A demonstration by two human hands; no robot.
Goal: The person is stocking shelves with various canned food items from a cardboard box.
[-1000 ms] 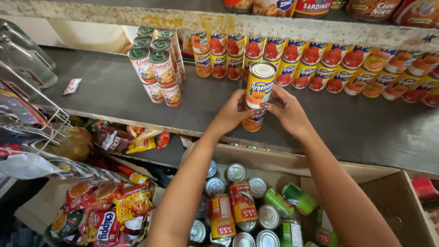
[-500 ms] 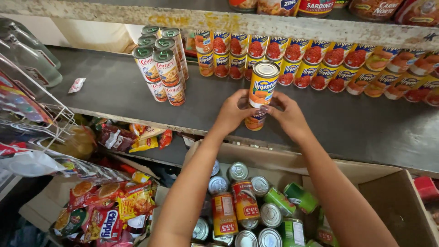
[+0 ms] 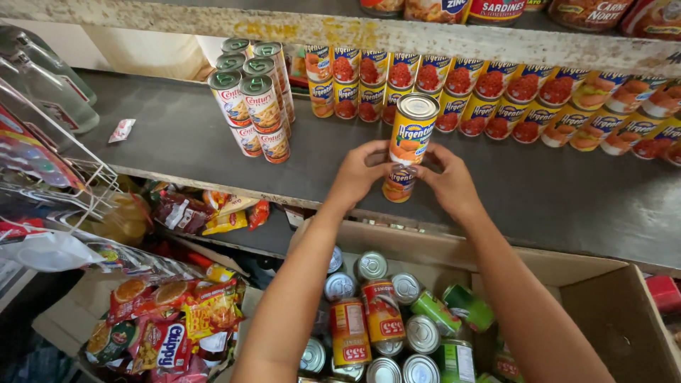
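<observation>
Over the dark shelf (image 3: 177, 142), both hands are up on a two-can stack: the left hand (image 3: 358, 174) cups the lower can (image 3: 399, 183) from the left, fingers curled round its side, while the right hand (image 3: 447, 181) closes on it from the right, thumb up at the seam where the top can (image 3: 411, 129) sits. So both hands are clenched on that lower can, and the top can, yellow and blue with a silver lid, rides upright on it, tilted a touch away from the camera. The stack stands on the shelf near its front edge, just in front of the long back row of cans (image 3: 511, 96) with red and orange labels, not touching them. Off to the left, well apart, a cluster of green-lidded cans (image 3: 254, 96) stands stacked two high. A small sachet (image 3: 122, 130) lies alone further left on the shelf, near the clear bottles (image 3: 42, 85). Below the forearms sits an open cardboard box (image 3: 610, 319) packed with more cans, some upright with silver lids showing, some red-labelled ones (image 3: 365, 323) and green ones (image 3: 454, 308) lying on their sides. Lower left, snack packets (image 3: 163, 326) pile up in another carton, beside a wire rack (image 3: 78, 184).
</observation>
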